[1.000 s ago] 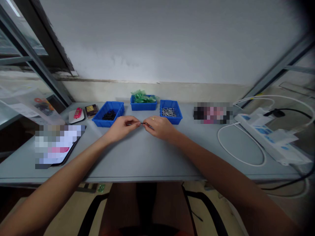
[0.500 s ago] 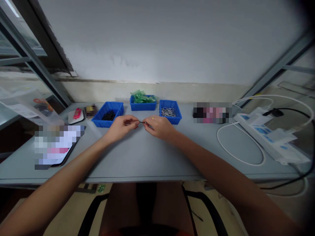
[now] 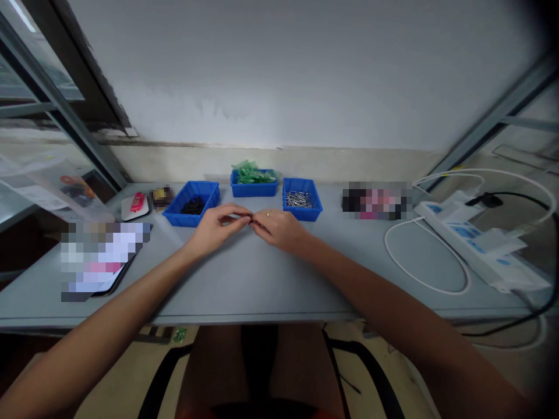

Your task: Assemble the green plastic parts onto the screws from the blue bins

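My left hand (image 3: 218, 227) and my right hand (image 3: 282, 228) meet at their fingertips above the middle of the grey table (image 3: 257, 285). Both are pinched closed, and whatever is between the fingers is hidden or too small to name. A blue bin (image 3: 181, 219) with black parts (image 3: 193, 205) stands just behind my left hand. Behind my right hand is a blue bin (image 3: 309, 215) of silvery metal parts (image 3: 299, 199). A third blue bin (image 3: 254, 190), holding green plastic packets (image 3: 251, 173), sits between them, farther back.
A phone (image 3: 109, 262) lies at the left, near a small scale (image 3: 134, 207) and a clear plastic box (image 3: 56, 186). On the right are a white power strip (image 3: 484, 247), looping cables and a blurred dark and pink object (image 3: 375, 201). A wall rises behind the table.
The fingertips of my two hands have come together. The thin dark piece that showed between them is now hidden. The bins have not moved.
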`<action>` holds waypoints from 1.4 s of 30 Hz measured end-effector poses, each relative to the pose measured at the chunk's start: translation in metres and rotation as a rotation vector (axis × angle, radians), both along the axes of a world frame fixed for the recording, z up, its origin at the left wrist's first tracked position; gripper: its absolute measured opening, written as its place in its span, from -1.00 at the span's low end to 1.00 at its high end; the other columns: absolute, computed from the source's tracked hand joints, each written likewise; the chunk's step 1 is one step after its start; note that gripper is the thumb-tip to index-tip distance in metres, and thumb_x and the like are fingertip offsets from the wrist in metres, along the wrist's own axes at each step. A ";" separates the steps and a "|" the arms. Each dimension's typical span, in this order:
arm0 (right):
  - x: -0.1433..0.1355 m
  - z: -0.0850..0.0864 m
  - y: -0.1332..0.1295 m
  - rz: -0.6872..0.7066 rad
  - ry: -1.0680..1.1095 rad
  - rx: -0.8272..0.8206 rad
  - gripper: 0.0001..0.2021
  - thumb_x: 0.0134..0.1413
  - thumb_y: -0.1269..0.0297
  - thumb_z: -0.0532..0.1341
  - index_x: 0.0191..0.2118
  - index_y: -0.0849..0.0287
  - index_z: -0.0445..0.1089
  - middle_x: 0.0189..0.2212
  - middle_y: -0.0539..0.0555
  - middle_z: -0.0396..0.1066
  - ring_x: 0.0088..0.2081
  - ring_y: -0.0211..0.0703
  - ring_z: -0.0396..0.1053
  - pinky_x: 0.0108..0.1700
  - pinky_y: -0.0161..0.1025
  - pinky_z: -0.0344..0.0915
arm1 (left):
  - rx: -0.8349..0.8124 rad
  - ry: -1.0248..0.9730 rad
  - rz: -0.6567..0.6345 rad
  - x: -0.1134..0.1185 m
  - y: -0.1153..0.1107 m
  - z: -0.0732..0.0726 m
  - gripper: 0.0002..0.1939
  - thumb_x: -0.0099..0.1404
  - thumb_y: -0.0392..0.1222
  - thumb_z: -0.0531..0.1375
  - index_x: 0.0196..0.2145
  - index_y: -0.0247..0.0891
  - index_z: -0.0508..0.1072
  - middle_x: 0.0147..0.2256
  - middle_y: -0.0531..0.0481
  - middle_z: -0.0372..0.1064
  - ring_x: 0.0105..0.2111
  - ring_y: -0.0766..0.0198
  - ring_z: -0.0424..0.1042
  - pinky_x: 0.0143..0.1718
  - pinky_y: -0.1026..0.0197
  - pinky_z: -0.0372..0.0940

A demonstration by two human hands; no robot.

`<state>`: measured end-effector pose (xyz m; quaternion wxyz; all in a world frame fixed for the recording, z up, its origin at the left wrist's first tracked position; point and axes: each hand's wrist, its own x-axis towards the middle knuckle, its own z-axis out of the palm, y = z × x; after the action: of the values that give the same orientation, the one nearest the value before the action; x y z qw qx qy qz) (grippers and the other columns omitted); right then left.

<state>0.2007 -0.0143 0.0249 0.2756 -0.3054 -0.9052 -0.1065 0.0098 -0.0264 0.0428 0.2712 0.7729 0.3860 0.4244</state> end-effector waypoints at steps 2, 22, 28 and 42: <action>0.000 0.001 -0.001 0.018 0.008 0.014 -0.73 0.25 0.25 -0.05 -0.29 0.24 0.35 -0.46 0.06 0.38 -0.38 -0.25 0.30 -0.35 -0.31 0.10 | -0.031 -0.033 0.008 0.000 0.000 0.002 -0.77 0.17 -0.09 0.18 -0.31 -0.31 0.48 -0.27 -0.10 0.47 -0.25 0.23 0.44 -0.20 0.21 0.35; 0.006 0.003 -0.002 0.107 0.029 0.089 -0.76 0.16 0.43 -0.02 -0.13 0.22 0.33 -0.35 0.07 0.40 -0.30 -0.23 0.31 -0.29 -0.29 0.20 | 0.106 0.158 0.006 0.000 -0.003 0.003 -0.86 0.15 -0.17 0.16 -0.41 -0.30 0.41 -0.41 0.00 0.41 -0.37 0.31 0.36 -0.24 0.25 0.29; 0.007 0.002 0.001 0.090 0.054 0.074 -0.76 0.16 0.43 -0.02 -0.13 0.22 0.32 -0.32 0.09 0.40 -0.28 -0.22 0.32 -0.25 -0.27 0.22 | 0.060 0.151 0.040 -0.003 0.000 0.005 -0.80 0.17 -0.11 0.14 -0.34 -0.30 0.44 -0.37 -0.03 0.44 -0.35 0.29 0.38 -0.28 0.27 0.30; 0.006 0.004 -0.001 0.092 0.054 0.026 -0.79 0.14 0.43 0.00 -0.17 0.22 0.33 -0.36 0.08 0.40 -0.30 -0.22 0.32 -0.28 -0.28 0.21 | 0.047 0.181 -0.005 0.000 -0.002 0.003 -0.80 0.17 -0.12 0.15 -0.33 -0.29 0.46 -0.38 -0.01 0.44 -0.39 0.32 0.38 -0.29 0.29 0.30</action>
<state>0.2067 -0.0156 0.0286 0.3085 -0.2630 -0.9090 -0.0970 0.0101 -0.0284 0.0456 0.2180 0.8151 0.3969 0.3612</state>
